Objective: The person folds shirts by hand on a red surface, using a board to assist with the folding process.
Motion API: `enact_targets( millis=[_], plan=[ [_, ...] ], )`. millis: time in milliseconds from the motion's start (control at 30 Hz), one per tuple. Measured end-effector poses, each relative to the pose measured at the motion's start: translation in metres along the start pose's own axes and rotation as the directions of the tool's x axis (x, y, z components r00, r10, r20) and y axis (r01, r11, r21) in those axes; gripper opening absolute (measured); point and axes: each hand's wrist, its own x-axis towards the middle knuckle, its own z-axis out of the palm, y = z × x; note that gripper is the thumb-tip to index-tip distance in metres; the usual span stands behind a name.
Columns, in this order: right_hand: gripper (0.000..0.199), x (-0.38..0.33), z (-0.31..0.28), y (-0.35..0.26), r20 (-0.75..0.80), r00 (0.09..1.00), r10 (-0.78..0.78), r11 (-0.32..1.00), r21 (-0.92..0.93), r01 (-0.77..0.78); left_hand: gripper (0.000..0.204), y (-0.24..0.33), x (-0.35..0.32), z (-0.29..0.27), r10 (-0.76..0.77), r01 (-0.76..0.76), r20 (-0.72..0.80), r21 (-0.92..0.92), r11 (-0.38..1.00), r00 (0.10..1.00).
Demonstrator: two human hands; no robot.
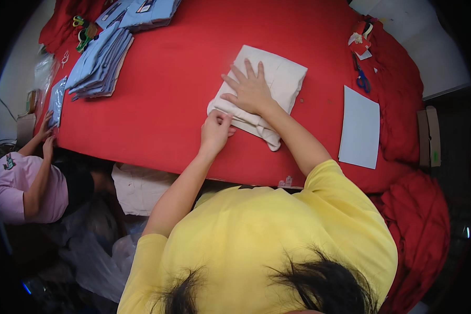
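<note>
A folded cream garment (283, 78) lies slightly turned on the red-covered table in front of me. My right hand (251, 91) rests flat on its upper face, fingers spread. At the near left corner my left hand (217, 133) is closed, its fingertips pinching the cloth's edge. Loose folds bunch along the near side, and one flap hangs a little past the rest toward me. My right forearm crosses over the garment's near right part and hides some of it.
Blue folded shirts (102, 63) are stacked at the left, with more behind. A tape dispenser (85, 39) stands beside them. On the right lie white sheets (360, 128) and blue-handled scissors (362, 81). At the far left a person in pink (36, 183) handles a plastic-wrapped blue packet (57, 102).
</note>
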Motion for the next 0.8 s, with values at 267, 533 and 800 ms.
enact_targets(
  millis=[267, 533, 800],
  plan=[
    [0.047, -0.072, -0.002, -0.003, -0.189, 0.977, -0.102, 0.975, 0.174, 0.135, 0.033, 0.004, 0.021, -0.005, 0.346, -0.357, 0.089, 0.268, 0.895, 0.934],
    [0.028, -0.187, 0.000, 0.032, 0.230, 0.572, 0.787, 0.086, 0.878, -0.471, 0.037, 0.001, 0.019, -0.021, 0.050, -0.094, 0.248, 0.167, 0.982, 0.967],
    [0.029, -0.179, 0.023, 0.016, 0.162, 0.566, 0.808, 0.064, 0.932, -0.357, 0.037, -0.011, 0.023, -0.010, 0.127, -0.154, 0.218, 0.110, 0.982, 0.968]
  ],
)
